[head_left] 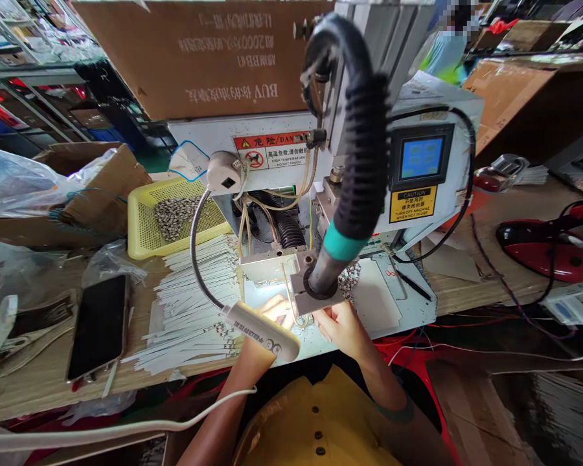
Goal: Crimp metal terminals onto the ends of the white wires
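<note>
Both my hands are at the work plate of a heat press machine (315, 288), right below its metal head. My left hand (278, 312) is bent with its fingers drawn together, partly behind the lamp and bleached by its light. My right hand (342, 329) is closed in a pinch beside the head, its fingertips partly hidden. What either hand holds is too small or covered to make out. Small metal-coloured pieces (350, 281) lie in a heap just beyond my right hand. White flat strips (194, 304) with small end pieces are piled to my left.
A lit gooseneck lamp (262, 331) reaches over my left wrist. Behind the strips stands a yellow basket (136, 223) with small metal pieces. A phone (98, 327) lies further left. A ribbed black hose (364, 162) hangs above my hands. The machine carries a high temperature label (272, 150).
</note>
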### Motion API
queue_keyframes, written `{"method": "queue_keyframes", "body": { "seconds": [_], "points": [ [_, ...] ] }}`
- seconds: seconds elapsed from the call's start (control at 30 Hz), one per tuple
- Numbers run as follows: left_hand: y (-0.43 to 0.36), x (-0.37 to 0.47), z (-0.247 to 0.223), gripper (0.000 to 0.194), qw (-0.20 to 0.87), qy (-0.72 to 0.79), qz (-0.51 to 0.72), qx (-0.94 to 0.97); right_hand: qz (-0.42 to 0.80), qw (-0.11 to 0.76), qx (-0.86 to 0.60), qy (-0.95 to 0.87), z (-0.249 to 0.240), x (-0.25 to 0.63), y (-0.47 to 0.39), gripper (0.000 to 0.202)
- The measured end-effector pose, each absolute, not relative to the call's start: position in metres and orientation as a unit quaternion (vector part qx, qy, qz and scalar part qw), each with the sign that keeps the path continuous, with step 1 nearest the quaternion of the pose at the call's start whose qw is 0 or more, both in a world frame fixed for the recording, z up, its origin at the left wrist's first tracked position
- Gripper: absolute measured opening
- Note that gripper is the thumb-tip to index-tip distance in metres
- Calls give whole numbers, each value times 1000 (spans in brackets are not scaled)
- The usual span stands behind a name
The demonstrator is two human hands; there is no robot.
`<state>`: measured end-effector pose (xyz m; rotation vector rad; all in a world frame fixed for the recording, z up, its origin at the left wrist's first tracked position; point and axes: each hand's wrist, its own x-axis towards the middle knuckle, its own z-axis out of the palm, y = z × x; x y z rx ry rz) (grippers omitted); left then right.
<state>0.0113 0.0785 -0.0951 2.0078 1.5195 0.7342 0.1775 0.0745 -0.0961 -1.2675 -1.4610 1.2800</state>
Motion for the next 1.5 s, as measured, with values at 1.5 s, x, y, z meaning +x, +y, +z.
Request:
{"method": "queue_keyframes", "body": {
  "seconds": [1.5],
  "points": [
    [83,3,-81,34,298,516,241,766,576,415,-483,-512,-101,180,78,28]
  ]
}}
